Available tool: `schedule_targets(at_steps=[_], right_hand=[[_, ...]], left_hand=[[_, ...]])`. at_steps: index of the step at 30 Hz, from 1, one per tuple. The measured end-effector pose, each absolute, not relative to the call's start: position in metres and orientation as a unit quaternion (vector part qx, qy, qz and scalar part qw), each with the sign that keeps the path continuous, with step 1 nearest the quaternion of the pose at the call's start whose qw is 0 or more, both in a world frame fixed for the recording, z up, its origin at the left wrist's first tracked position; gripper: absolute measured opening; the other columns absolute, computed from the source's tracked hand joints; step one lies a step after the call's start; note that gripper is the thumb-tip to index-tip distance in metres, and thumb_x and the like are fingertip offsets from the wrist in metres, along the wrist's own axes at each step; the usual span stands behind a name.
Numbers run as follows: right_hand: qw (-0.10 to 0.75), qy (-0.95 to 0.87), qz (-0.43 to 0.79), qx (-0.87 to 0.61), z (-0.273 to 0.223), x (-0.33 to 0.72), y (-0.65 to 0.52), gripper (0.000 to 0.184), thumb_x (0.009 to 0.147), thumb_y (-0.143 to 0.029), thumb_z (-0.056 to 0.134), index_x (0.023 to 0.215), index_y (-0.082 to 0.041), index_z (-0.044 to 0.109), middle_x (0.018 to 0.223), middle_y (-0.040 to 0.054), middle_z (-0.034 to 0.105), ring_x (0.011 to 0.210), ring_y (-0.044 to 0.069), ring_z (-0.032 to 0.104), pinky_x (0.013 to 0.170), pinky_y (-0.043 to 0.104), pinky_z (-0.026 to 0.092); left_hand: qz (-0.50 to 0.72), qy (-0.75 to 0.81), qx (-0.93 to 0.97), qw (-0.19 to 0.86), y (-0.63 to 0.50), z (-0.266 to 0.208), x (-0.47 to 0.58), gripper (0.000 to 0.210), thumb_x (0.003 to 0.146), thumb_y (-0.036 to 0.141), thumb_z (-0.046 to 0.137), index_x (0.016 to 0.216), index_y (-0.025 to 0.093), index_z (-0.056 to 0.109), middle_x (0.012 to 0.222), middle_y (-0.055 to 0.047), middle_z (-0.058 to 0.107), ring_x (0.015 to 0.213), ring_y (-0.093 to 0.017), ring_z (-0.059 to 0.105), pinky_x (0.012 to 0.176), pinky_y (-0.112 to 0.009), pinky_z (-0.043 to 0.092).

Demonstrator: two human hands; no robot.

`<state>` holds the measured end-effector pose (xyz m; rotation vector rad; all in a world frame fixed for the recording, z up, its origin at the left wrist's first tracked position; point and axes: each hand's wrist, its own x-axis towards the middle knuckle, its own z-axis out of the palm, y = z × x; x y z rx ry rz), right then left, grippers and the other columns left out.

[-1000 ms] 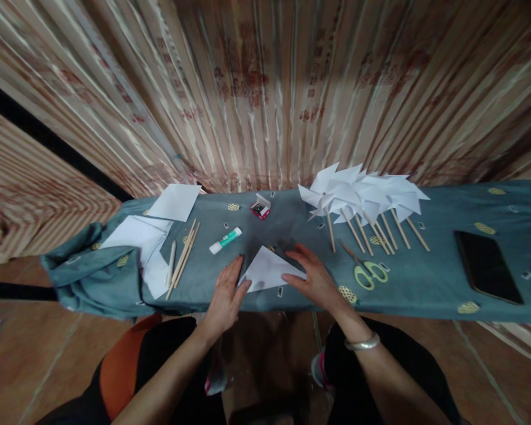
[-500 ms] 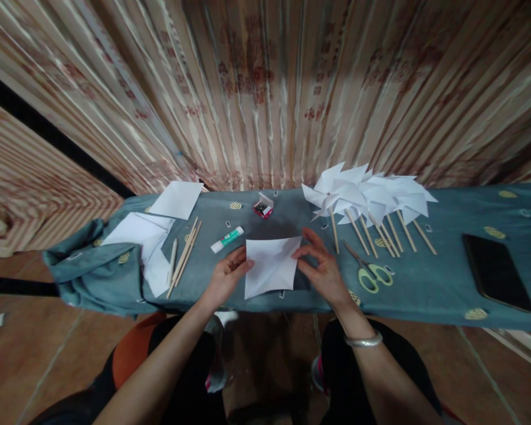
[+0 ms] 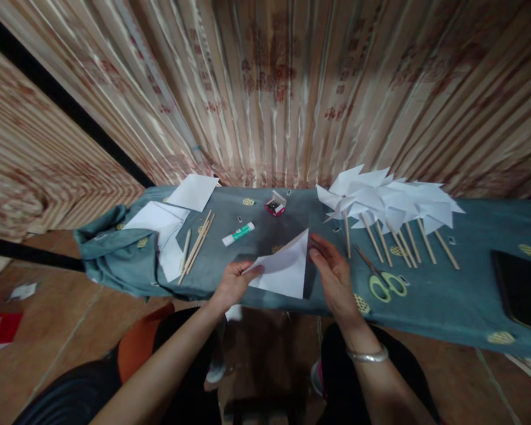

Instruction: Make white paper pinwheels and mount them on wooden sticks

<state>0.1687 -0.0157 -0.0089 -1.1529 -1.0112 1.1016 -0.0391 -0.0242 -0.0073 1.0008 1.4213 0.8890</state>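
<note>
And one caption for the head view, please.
Left hand holds white paper, right hand beside it; scissors and pinwheels nearby.

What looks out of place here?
The blue-grey cloth is bunched at its left end, while elsewhere it lies mostly flat. A red item and a white scrap lie on the floor, off the cloth. No spill visible; the white sheet in the left hand shows no obvious tear.

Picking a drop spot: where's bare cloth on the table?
Wide patch: between the scissors and black slab. Smaller: between the red box and pinwheels. Crowded: left end, with paper sheets and wooden sticks; front middle, where left hand and right hand flank a white sheet.
</note>
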Motion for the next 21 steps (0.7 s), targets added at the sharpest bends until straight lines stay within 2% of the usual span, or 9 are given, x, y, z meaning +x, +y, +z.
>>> schedule_targets(at_steps=[4,7,10,13,17,21], right_hand=[[0.499,-0.44,0.578,-0.474,-0.006,0.159,-0.022,0.05,0.07,-0.043,0.076,0.112,-0.018,0.064,0.107,0.0091,0.073,0.098,0.026,0.068,0.084,0.038,0.054],[0.462,-0.432,0.593,-0.498,-0.008,0.152,-0.024,0.047,0.065,-0.042,0.078,0.102,-0.015,0.069,0.097,0.0093,0.076,0.087,0.028,0.07,0.075,0.037,0.056],[0.472,-0.416,0.581,-0.517,-0.014,0.147,-0.021,0.042,0.065,-0.043,0.077,0.094,-0.013,0.072,0.088,0.0091,0.077,0.081,0.028,0.071,0.072,0.038,0.056],[0.495,-0.404,0.561,-0.526,-0.02,0.147,-0.015,0.042,0.063,-0.042,0.078,0.094,-0.013,0.073,0.088,0.0088,0.077,0.08,0.028,0.071,0.072,0.038,0.056],[0.518,-0.388,0.549,-0.528,-0.019,0.151,-0.01,0.046,0.061,-0.044,0.079,0.095,-0.013,0.072,0.089,0.0086,0.077,0.08,0.027,0.07,0.073,0.039,0.055],[0.528,-0.375,0.549,-0.528,-0.012,0.16,-0.007,0.051,0.064,-0.052,0.077,0.095,-0.013,0.072,0.088,0.0086,0.076,0.076,0.027,0.069,0.067,0.036,0.055]], left_hand=[[0.405,0.601,0.439,0.53,-0.026,-0.006,-0.039,0.031,0.062,0.046,0.073,0.056,0.016,0.066,0.056,0.001,0.059,0.052,-0.012,0.048,0.054,-0.025,0.037],[0.405,0.589,0.457,0.53,-0.027,-0.003,-0.036,0.028,0.064,0.043,0.071,0.059,0.016,0.069,0.059,0.0,0.061,0.055,-0.013,0.05,0.056,-0.025,0.04],[0.41,0.577,0.495,0.504,-0.025,-0.001,-0.033,0.026,0.066,0.042,0.069,0.062,0.016,0.072,0.063,-0.002,0.062,0.062,-0.015,0.053,0.059,-0.025,0.041],[0.423,0.568,0.508,0.491,-0.02,0.001,-0.032,0.026,0.066,0.041,0.069,0.06,0.016,0.071,0.064,-0.003,0.062,0.064,-0.015,0.053,0.059,-0.025,0.042],[0.446,0.576,0.466,0.503,-0.012,0.005,-0.027,0.03,0.06,0.044,0.075,0.058,0.014,0.07,0.06,-0.003,0.062,0.057,-0.014,0.051,0.055,-0.025,0.041],[0.48,0.566,0.411,0.529,-0.007,0.01,-0.018,0.034,0.051,0.045,0.08,0.059,0.013,0.071,0.058,-0.003,0.065,0.054,-0.013,0.052,0.053,-0.025,0.042]])
